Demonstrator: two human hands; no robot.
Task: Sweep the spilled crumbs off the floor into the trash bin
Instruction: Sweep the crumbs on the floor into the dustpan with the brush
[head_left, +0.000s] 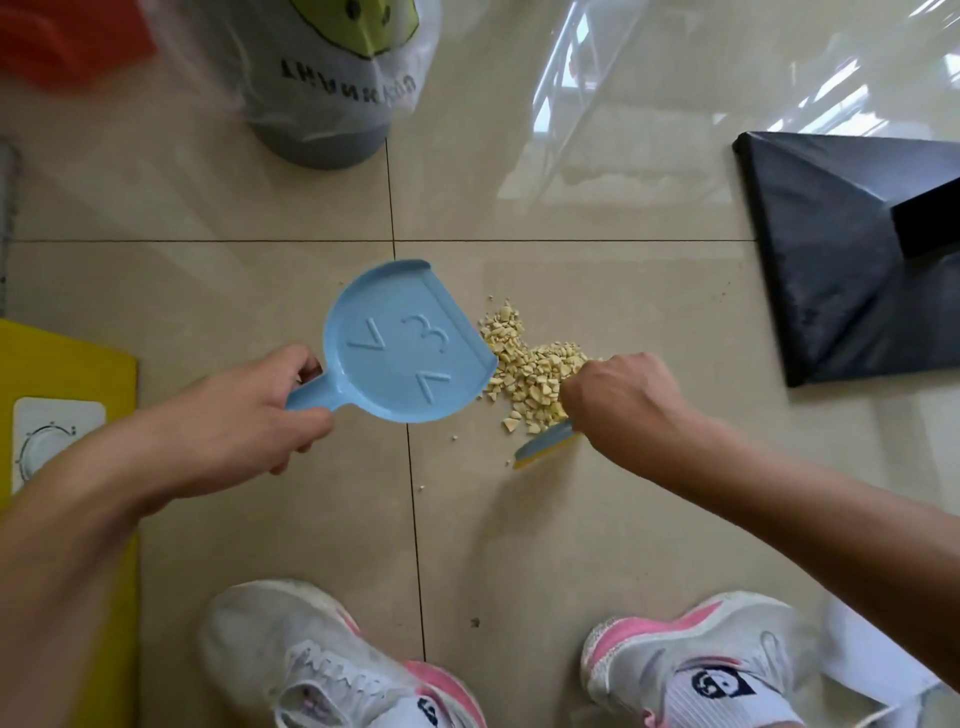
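My left hand (260, 410) grips the blue dustpan (405, 338), right hand (618, 400) fists the brush (545, 441); a hard flick scatters crumbs (530, 369) toward 3 o'clock

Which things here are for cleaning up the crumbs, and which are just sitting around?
For the job: crumbs, blue dustpan in the left hand, small brush in the right hand, grey trash bin with its plastic liner.

Just lying about: black stand base, yellow box, orange thing.
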